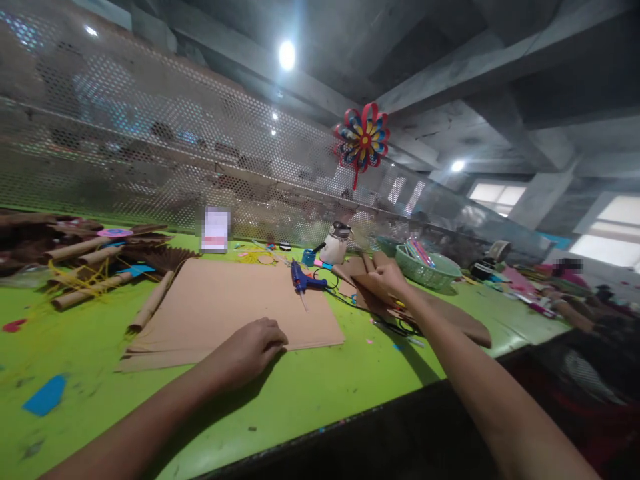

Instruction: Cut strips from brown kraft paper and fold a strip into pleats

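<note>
My left hand [261, 345] rests on the near edge of a stack of brown kraft paper sheets [220, 300], its fingers curled in and nothing visible in them. Farther off on the right, my right hand [389, 277] is closed on a piece of brown paper [369, 287] among other brown pieces; the fingertips are partly hidden. A blue glue gun [306, 279] lies on the far right part of the stack, nozzle toward me. Its dark cord runs right, under the brown paper near my right forearm.
Rolled brown paper tubes [93, 290] and yellow shreds lie at the left of the green table [310, 400]. A white jug [334, 245] and a green basket [430, 267] stand at the back. A perforated screen [165, 147] rises behind. Another person's arm [575, 313] shows at far right.
</note>
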Motion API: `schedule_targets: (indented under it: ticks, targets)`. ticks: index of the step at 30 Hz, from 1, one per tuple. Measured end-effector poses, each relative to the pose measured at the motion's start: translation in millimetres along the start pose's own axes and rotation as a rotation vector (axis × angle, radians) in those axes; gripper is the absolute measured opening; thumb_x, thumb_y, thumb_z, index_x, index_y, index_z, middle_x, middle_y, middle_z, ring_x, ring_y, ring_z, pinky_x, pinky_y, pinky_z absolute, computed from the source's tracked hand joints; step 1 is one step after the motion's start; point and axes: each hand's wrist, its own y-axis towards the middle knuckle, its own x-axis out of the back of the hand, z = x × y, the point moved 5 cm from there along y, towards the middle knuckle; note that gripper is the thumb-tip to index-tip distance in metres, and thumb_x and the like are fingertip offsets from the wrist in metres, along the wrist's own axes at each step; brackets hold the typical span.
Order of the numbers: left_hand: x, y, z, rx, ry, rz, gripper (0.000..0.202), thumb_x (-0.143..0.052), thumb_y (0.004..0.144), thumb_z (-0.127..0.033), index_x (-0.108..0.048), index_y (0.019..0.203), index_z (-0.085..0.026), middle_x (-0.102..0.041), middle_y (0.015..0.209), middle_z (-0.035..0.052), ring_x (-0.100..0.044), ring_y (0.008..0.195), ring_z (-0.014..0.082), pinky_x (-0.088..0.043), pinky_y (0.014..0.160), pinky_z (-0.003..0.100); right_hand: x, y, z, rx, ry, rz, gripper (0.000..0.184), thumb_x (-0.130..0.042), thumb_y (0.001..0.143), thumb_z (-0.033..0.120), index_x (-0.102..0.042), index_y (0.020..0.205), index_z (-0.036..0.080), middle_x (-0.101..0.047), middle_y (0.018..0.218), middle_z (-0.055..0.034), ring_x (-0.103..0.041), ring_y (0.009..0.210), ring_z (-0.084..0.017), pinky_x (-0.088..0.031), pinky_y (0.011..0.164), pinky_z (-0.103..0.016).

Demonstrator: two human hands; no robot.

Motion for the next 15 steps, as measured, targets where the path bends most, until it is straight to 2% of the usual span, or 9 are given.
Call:
schedule_targets:
  ticks: [2,4,6,8,10,12,13,15]
  targets:
    - [0.8,-0.2,-0.7,0.004,-0.011,-0.005,0.031,-0.039,0.088,-0.032,-0.067,0.085,-0.017,-0.062,0.083,0.0068,-0.054,0.079,0.0186,-0.042,0.074,0.030,15.8,5.4,3.2,-0.014,0.035,0.055,0.033,-0.055,0.071,0.036,-0.057,0.048,0.013,-0.048,0.044,0.0016,-0.043,0.048,-0.009,-0.028,0.047,-0.019]
    - [1.4,0.3,-1.0,0.047,-0.072,-0.018,0.032,-0.040,0.087,-0.034,-0.067,0.083,-0.016,-0.063,0.082,0.0073,-0.055,0.077,0.0184,-0.042,0.073,0.030,37.4,4.5,18.4,-0.015,0.080,0.088,0.031,-0.053,0.073,0.037,-0.059,0.053,0.013,-0.051,0.049,0.0015,-0.044,0.050,-0.009,-0.030,0.047,-0.018]
    - [0.4,1.4,-0.6,0.127,-0.249,-0.025,0.035,-0.043,0.086,-0.040,-0.066,0.080,-0.014,-0.063,0.081,0.0086,-0.056,0.077,0.0188,-0.043,0.072,0.030,60.6,-7.2,49.8,0.014,0.152,0.113,0.033,-0.051,0.076,0.041,-0.060,0.059,0.014,-0.052,0.053,0.0018,-0.045,0.052,-0.009,-0.032,0.048,-0.018]
    - [-3.9,2.1,-1.0,0.219,-0.591,0.004,0.042,-0.046,0.084,-0.049,-0.064,0.084,-0.012,-0.064,0.086,0.0112,-0.058,0.079,0.0198,-0.045,0.072,0.031,79.7,-31.2,96.4,0.085,0.316,0.125,0.031,-0.051,0.078,0.040,-0.060,0.064,0.015,-0.053,0.055,0.0017,-0.044,0.052,-0.010,-0.033,0.049,-0.019]
    - [-8.7,1.5,-4.7,0.292,-1.012,0.064,0.054,-0.043,0.082,-0.060,-0.061,0.096,-0.011,-0.064,0.095,0.0141,-0.059,0.083,0.0212,-0.046,0.073,0.033,89.7,-65.7,154.6,0.276,0.405,0.124,0.027,-0.047,0.081,0.033,-0.058,0.064,0.015,-0.053,0.055,0.0014,-0.044,0.053,-0.010,-0.034,0.051,-0.020]
    - [-9.1,-1.3,-8.5,0.350,-1.342,0.104,0.064,-0.039,0.079,-0.067,-0.057,0.108,-0.012,-0.062,0.100,0.0147,-0.059,0.084,0.0212,-0.047,0.073,0.033,86.3,-107.4,215.2,0.593,0.446,0.160,0.025,-0.042,0.084,0.024,-0.056,0.064,0.015,-0.056,0.061,-0.0003,-0.046,0.057,-0.010,-0.037,0.057,-0.022]
    - [-7.7,-3.5,-8.7,0.380,-1.437,0.105,0.066,-0.039,0.078,-0.068,-0.055,0.113,-0.014,-0.062,0.100,0.0136,-0.059,0.082,0.0202,-0.047,0.071,0.032,78.1,-128.8,242.1,0.761,0.405,0.215,0.022,-0.044,0.083,0.024,-0.056,0.066,0.016,-0.058,0.066,-0.0013,-0.048,0.062,-0.011,-0.038,0.062,-0.024]
    - [-3.3,-8.5,-4.9,0.436,-1.480,0.064,0.064,-0.047,0.077,-0.065,-0.051,0.119,-0.017,-0.063,0.097,0.0094,-0.059,0.076,0.0166,-0.046,0.066,0.028,56.9,-168.7,284.7,1.124,0.307,0.359,0.017,-0.048,0.081,0.028,-0.057,0.071,0.017,-0.060,0.073,-0.0013,-0.049,0.071,-0.013,-0.039,0.072,-0.027]
